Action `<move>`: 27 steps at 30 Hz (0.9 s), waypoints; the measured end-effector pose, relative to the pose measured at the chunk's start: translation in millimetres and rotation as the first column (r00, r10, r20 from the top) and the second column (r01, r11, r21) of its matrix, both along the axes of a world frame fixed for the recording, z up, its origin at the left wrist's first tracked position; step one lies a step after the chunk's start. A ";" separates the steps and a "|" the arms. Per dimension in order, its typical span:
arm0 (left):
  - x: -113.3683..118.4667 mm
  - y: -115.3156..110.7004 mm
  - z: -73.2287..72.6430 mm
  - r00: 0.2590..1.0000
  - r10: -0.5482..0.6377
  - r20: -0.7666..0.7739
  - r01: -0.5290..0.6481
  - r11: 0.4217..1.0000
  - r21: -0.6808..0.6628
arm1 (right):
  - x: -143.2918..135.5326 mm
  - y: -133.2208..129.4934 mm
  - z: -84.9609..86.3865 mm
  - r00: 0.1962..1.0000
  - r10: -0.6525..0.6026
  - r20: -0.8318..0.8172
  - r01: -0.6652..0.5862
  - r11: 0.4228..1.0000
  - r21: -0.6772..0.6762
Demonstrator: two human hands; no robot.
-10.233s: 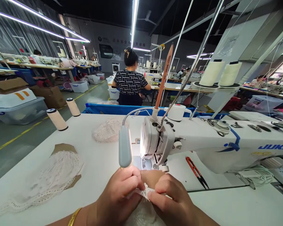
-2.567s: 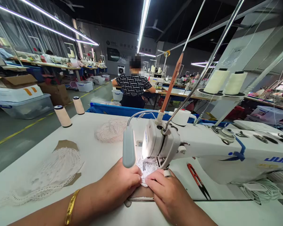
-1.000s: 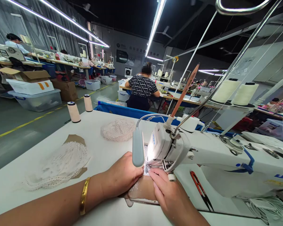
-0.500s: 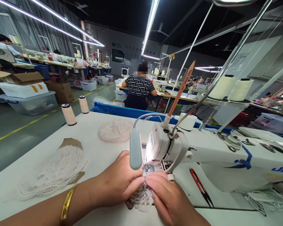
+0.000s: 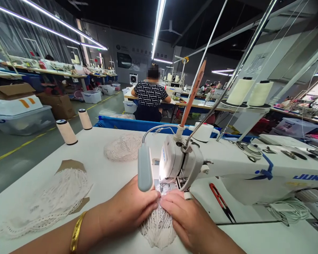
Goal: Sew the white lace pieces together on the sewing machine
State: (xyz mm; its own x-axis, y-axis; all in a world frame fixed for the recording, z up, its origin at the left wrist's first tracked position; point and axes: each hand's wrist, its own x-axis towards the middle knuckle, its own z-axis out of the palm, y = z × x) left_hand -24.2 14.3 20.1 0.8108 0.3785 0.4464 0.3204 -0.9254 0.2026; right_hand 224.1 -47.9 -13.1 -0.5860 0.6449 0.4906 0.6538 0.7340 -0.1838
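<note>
Under the needle area of a white sewing machine [image 5: 172, 158] lies a piece of white lace [image 5: 159, 229], its lower part spreading toward me over the table. My left hand [image 5: 137, 204], with a gold bangle at the wrist, pinches the lace just left of the presser foot. From the right, my right hand [image 5: 185, 211] pinches the same lace, its fingertips almost meeting the left ones. The machine's lamp lights the fabric there. A grey lamp housing [image 5: 145, 169] hides part of my left fingers.
Lace piles lie at the left [image 5: 50, 197] and farther back [image 5: 123, 147]. Two thread cones [image 5: 66, 132] stand on the table's left edge. Red-handled thread snips [image 5: 222, 201] rest right of the needle. A co-worker [image 5: 149, 93] sits ahead at another machine.
More of the lace now shows below my hands, spread wider toward me. Both hands stay close to the presser foot. The whole view has shifted slightly, so the scene sits farther left.
</note>
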 end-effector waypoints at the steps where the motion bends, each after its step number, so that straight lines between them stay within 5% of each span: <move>1: -0.2 0.7 -1.3 1.000 0.024 -0.016 -0.024 1.000 0.018 | -1.0 0.0 -1.0 1.000 -0.004 0.010 0.004 1.000 -0.011; 6: 1.6 -3.1 -12.9 0.996 0.070 -0.063 -0.068 0.997 0.034 | 4.2 -1.0 0.3 0.994 -0.107 -0.024 0.108 0.994 0.020; 13: 10.7 -7.8 -25.8 0.999 -0.037 0.010 0.036 0.994 0.105 | 5.4 -3.5 -2.8 1.000 0.003 0.018 -0.002 0.999 -0.033; 27: 4.5 -10.2 -23.4 0.999 0.034 -0.013 -0.033 0.998 0.062 | 3.9 -0.8 -11.3 0.999 0.037 -0.011 -0.037 0.999 -0.023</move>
State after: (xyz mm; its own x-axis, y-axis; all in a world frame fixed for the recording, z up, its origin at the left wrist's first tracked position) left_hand -19.7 4.1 -3.3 0.8046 0.3776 0.4583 0.3539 -0.9247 0.1405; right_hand 228.0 -48.7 -24.3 -0.6044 0.6343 0.4820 0.6245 0.7529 -0.2076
